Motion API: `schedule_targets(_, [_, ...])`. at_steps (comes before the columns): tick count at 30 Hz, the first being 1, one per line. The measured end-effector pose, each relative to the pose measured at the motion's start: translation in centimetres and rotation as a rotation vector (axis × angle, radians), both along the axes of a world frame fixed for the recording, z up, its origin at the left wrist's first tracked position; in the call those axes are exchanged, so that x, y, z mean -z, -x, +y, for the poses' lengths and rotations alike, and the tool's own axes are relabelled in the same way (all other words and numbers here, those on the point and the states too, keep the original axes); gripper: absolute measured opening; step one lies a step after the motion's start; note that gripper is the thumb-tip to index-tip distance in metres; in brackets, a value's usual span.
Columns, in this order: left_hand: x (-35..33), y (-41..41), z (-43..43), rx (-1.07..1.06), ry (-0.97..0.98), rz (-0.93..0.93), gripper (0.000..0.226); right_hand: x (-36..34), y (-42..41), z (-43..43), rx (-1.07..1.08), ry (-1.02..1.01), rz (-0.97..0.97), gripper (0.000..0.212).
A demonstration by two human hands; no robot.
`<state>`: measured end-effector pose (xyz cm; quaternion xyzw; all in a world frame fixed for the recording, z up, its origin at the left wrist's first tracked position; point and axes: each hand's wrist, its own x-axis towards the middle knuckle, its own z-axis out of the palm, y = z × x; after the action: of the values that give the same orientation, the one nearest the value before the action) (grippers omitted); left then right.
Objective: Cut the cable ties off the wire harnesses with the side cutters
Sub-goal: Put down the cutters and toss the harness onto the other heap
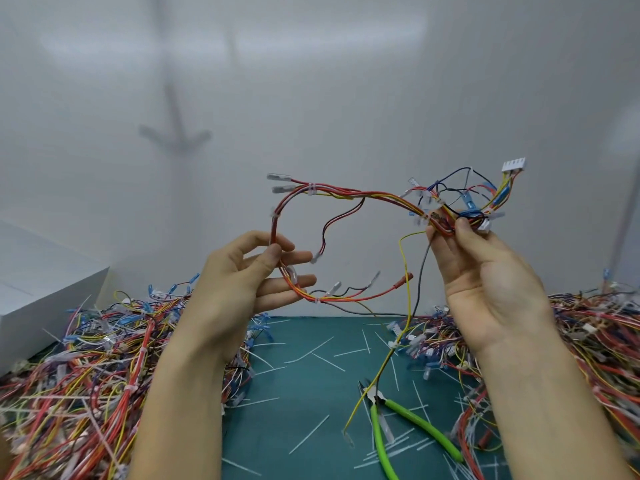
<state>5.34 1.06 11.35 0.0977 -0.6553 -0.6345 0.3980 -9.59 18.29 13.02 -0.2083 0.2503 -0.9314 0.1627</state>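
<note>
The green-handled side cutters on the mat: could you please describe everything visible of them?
The side cutters with bright green, plastic-looking handles lie flat on the teal cutting mat, front right. Their short grey metal jaws point away from the person; the handles splay toward the near edge. A yellow wire hanging from the held red-and-yellow wire harness crosses the jaws. Cut white cable-tie pieces lie around them. Neither the left hand nor the right hand touches them.
</note>
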Motion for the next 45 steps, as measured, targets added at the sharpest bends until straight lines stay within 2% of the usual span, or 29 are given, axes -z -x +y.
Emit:
schedule_targets(6, [0.3, 0.3, 0.0, 0.001, -0.003, -0.053, 0.015, -0.1, -0.1, 0.1, -0.005, -0.012, 0.022, 0.016])
schedule_targets(10, [1.9, 1.3, -0.6, -0.052, 0.068, -0.277, 0.018, -0.2, -0.2, 0.4, 0.016, -0.034, 0.074, 0.014])
schedule_targets(15, [4.8, 2.7, -2.0, 0.028, 0.170, -0.561, 0.018, -0.5, -0.6, 0.9, 0.044, -0.106, 0.147, 0.013])
schedule_targets(23, [6.4, 3.5, -2.3, 0.122, 0.526, -0.951, 0.016, -0.5, -1.0, 1.1, 0.031, -0.267, 0.309, 0.012])
schedule_targets(25, [5.6, 3.3, -1.8, 0.157, 0.580, -0.927, 0.037, -0.6, -1.1, 1.2, 0.027, -0.295, 0.349, 0.014])
schedule_targets(27, [4.3, 2.6, -1.3, 0.247, 0.593, -0.833, 0.073, -0.7, -1.1, 1.3, 0.034, -0.313, 0.374, 0.016])
schedule_targets(28, [3.6, 2.1, -1.0, 0.303, 0.580, -0.773, 0.083, -0.7, -1.0, 1.4, 0.044, -0.317, 0.380, 0.015])
schedule_targets(29, [3.0, 1.7, -0.8, 0.345, 0.577, -0.727, 0.084, -0.8, -1.0, 1.5, 0.058, -0.318, 0.382, 0.014])
schedule_targets(30, [2.4, 1.3, -0.7, 0.370, 0.588, -0.701, 0.077, -0.8, -0.9, 1.6, 0.073, -0.313, 0.378, 0.013])
schedule_targets(33, [1.9, 0.9, -0.3, 0.347, 0.583, -0.705, 0.036, -0.8, -0.5, 1.9, 0.095, -0.268, 0.338, 0.012])
schedule_targets(35, [2.1, 1.1, -0.2, 0.339, 0.540, -0.713, 0.024, -0.9, -0.3, 2.1, 0.094, -0.244, 0.311, 0.012])
schedule_targets(40, [2.6, 0.9, -0.4, 0.432, 0.402, -0.640, 0.015, -0.3, 0.7, 2.3, 0.118, -0.289, 0.213, 0.011])
schedule_targets(45, [2.5, 0.8, -0.8, 0.293, 0.125, -0.348, 0.018, 0.1, 1.4, 2.1, 0.117, -0.222, 0.090, 0.010])
